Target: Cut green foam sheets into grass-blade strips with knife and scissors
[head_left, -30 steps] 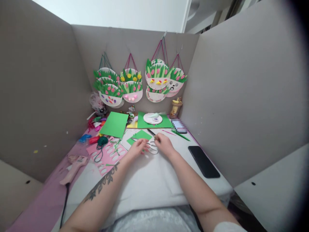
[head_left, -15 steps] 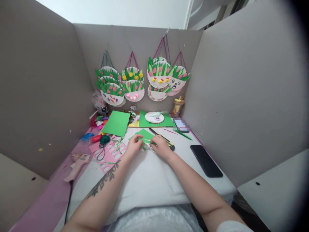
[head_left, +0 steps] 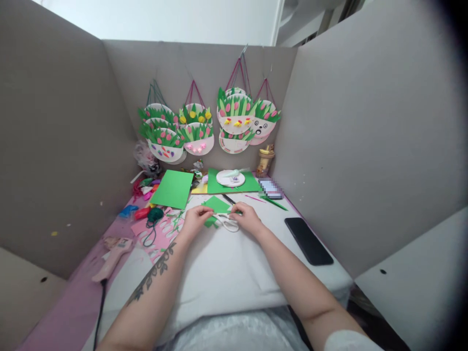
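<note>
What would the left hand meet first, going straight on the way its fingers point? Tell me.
The left hand points across toward the right hand, so that likely comes first. The white-handled scissors show just below that line and could be brushed sooner; depth is unclear.

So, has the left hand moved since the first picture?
Yes: the left hand has shifted leftward, closer to the dark green yarn ball.
</note>
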The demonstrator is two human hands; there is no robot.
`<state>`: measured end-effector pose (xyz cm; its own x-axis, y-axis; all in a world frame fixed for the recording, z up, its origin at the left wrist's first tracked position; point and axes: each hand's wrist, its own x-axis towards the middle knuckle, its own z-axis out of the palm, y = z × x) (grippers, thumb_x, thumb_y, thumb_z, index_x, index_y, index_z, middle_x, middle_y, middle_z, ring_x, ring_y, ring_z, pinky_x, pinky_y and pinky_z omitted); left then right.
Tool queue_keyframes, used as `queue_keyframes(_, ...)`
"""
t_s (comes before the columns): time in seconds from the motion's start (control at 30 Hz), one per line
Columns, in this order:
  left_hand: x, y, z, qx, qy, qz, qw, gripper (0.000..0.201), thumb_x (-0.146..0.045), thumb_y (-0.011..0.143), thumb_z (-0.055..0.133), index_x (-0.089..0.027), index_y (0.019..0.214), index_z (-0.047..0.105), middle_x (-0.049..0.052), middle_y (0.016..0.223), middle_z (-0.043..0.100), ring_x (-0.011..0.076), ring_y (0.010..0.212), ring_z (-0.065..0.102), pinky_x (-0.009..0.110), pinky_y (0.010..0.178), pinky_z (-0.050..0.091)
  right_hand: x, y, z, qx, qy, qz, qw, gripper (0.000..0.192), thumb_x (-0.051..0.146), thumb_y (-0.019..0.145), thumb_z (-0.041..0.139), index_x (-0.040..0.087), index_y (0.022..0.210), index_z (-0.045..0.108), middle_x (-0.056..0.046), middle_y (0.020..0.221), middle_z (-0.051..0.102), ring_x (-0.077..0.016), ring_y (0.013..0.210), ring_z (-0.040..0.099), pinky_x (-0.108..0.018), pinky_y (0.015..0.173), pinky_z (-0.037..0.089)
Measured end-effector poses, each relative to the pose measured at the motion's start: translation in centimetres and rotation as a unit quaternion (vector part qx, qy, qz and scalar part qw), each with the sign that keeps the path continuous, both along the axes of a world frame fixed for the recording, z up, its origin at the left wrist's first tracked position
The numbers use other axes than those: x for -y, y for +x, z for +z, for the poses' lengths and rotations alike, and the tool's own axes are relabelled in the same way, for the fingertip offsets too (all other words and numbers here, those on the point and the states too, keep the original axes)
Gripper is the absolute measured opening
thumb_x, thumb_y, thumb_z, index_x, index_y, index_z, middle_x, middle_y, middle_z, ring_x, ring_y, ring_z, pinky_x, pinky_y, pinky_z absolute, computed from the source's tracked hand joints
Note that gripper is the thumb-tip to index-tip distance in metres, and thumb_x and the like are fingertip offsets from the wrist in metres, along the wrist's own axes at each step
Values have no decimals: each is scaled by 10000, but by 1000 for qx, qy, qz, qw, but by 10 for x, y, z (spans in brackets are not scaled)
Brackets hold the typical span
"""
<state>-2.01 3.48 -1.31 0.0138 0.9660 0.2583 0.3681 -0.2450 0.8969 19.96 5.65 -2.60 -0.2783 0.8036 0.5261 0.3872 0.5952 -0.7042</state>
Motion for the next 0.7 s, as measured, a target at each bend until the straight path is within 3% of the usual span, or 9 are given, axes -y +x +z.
queue_keyframes(0.13,-1,-4,3,25,-1,28,999,285,-397,678,654,-143,799,698,63,794,724,192,735,646,298,692,504,-4,10,6,-56,-64,-22,996,86,248,697,619,182,645,601,-2,691,621,-153,692,572,-277,696,443)
queue_keyframes(0.23,-2,-8,5,31,0,46,998,284,-390,679,650,-137,802,692,62,788,718,186,733,640,289,691,498,-10,28,11,-44,-70,-45,996,87,259,682,619,180,648,613,-10,691,638,-162,695,582,-280,706,449)
queue_keyframes(0.33,-6,-15,4,61,13,92,994,291,-391,694,632,-133,820,678,57,781,703,167,713,621,273,678,485,-20,64,12,-25,-58,-171,983,81,260,690,604,183,664,604,-27,712,650,-174,700,579,-281,701,452)
queue_keyframes(0.4,-9,-20,1,86,17,112,990,312,-404,704,621,-129,844,665,56,786,695,154,695,607,261,661,476,-27,94,9,31,-56,-309,949,69,246,694,600,189,656,600,-37,726,653,-183,715,573,-286,711,443)
queue_keyframes(0.47,-12,-22,-1,98,15,118,988,323,-413,706,614,-129,856,654,52,782,687,145,677,595,250,642,466,-33,120,2,97,-107,-420,896,50,226,697,594,196,661,613,-38,704,651,-189,686,567,-291,686,433)
queue_keyframes(0.53,-13,-22,-3,84,13,114,990,306,-406,704,611,-134,837,649,45,767,681,143,667,590,246,632,459,-38,138,-5,149,-167,-456,861,43,221,690,603,199,677,637,-49,714,660,-201,686,578,-292,660,428)
queue_keyframes(0.7,-8,-14,1,-14,25,83,996,251,-378,719,582,-149,792,654,41,773,686,161,695,601,261,657,457,-45,148,-14,205,-233,-469,827,219,139,682,571,203,841,708,-97,867,690,-245,820,619,-310,705,442)
